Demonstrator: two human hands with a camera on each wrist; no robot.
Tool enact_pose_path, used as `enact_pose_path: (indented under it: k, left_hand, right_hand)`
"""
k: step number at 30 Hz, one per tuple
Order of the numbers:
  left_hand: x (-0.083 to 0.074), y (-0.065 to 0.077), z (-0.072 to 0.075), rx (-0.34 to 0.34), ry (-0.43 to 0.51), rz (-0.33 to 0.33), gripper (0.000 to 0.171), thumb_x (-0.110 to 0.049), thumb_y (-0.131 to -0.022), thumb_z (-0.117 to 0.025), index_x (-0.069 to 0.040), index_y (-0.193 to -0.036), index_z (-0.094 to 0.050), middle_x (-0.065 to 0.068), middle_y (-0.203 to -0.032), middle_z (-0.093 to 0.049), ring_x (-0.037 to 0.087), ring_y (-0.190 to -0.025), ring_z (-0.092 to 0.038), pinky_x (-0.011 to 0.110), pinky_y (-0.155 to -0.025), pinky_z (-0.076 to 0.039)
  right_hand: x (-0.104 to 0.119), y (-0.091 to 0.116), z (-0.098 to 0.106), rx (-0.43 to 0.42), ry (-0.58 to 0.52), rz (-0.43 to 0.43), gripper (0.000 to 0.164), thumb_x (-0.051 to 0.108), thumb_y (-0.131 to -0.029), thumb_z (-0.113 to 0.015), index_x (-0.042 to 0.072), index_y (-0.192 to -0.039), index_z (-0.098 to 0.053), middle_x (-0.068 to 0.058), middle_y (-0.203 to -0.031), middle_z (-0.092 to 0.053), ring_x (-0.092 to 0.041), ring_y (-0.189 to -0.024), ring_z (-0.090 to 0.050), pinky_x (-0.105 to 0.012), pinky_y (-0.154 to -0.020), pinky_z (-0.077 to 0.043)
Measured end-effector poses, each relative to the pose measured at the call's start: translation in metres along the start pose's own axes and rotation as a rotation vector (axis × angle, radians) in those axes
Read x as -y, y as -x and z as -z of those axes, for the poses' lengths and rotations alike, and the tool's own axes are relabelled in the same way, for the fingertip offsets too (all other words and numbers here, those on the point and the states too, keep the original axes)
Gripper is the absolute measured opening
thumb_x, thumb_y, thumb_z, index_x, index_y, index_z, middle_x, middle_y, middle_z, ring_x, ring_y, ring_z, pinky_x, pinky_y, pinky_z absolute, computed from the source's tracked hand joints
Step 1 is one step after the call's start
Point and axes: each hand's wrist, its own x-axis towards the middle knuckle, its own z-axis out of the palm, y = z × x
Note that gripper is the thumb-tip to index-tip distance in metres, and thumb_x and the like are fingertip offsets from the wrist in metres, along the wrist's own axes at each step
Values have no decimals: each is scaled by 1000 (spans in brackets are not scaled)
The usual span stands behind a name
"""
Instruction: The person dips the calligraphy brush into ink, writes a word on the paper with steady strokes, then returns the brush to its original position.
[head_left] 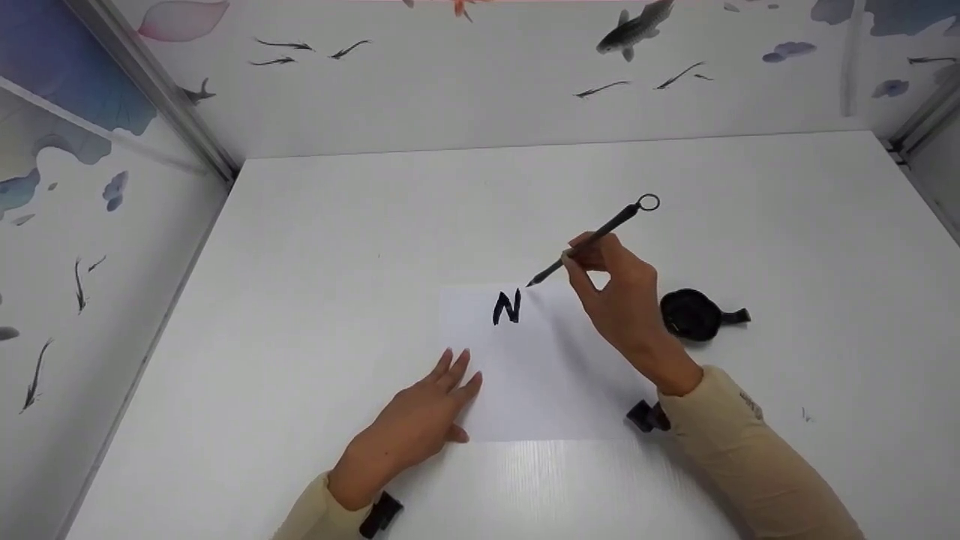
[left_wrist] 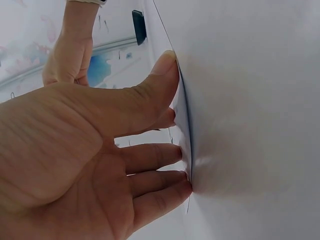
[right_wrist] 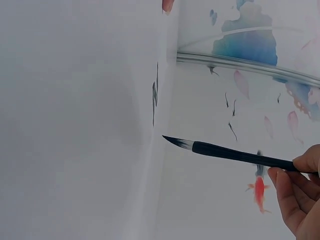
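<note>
Between the right hand's (head_left: 619, 289) thumb and fingers a dark ink brush (head_left: 589, 241) is pinched, its hanging ring pointing up and away. In the right wrist view the black-wetted tip of the brush (right_wrist: 220, 150) stands a little off the paper. A white sheet of paper (head_left: 540, 390) lies on the table, with a black letter N (head_left: 507, 307) painted near its top edge. My left hand (head_left: 420, 420) rests on the paper's left edge, fingers spread; in the left wrist view the fingertips of the left hand (left_wrist: 100, 145) touch the sheet.
A small black ink dish (head_left: 690, 315) with a short handle stands right of the paper, beside the right wrist. White panels (head_left: 450, 90) printed with fish and petals border the table (head_left: 337, 225) at the back and sides. Black wrist devices (head_left: 381, 516) sit under both sleeves.
</note>
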Motion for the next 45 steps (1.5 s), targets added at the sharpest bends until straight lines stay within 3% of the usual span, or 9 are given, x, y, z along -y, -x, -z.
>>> enact_pose_path:
  k: [6,15,45]
  left_hand:
    - [0,0,-1,3,3,2,70,-23,-81,-75,-5,-142,-46,18,-153,-27,34,-141,-21,39,-96,-45]
    - [3,1,-4,-15,-6,-15,70,-23,-80,-76,-4,-141,-47,19,-152,-28,35,-140,-22,38,-95,-46]
    - [2,-1,-3,-11,-5,-7,71,-23,-80,-77,-5,-142,-47,18,-153,-27,35,-141,-21,38,-94,-47]
  right_hand:
    - [-1,2,-2,9,-16,-25,21,-1,-86,-68,0,-105,-59,-7,-93,-68,-19,-79,-69,-28,-73,-54]
    - [0,3,-5,6,-13,-4,22,-1,-85,-70,-3,-103,-58,-8,-94,-67,-18,-80,-69,-24,-75,-53]
    - [-1,3,-5,43,-27,8,18,-5,-85,-68,-4,-100,-59,-10,-95,-67,-19,-78,-69,-26,-72,-54]
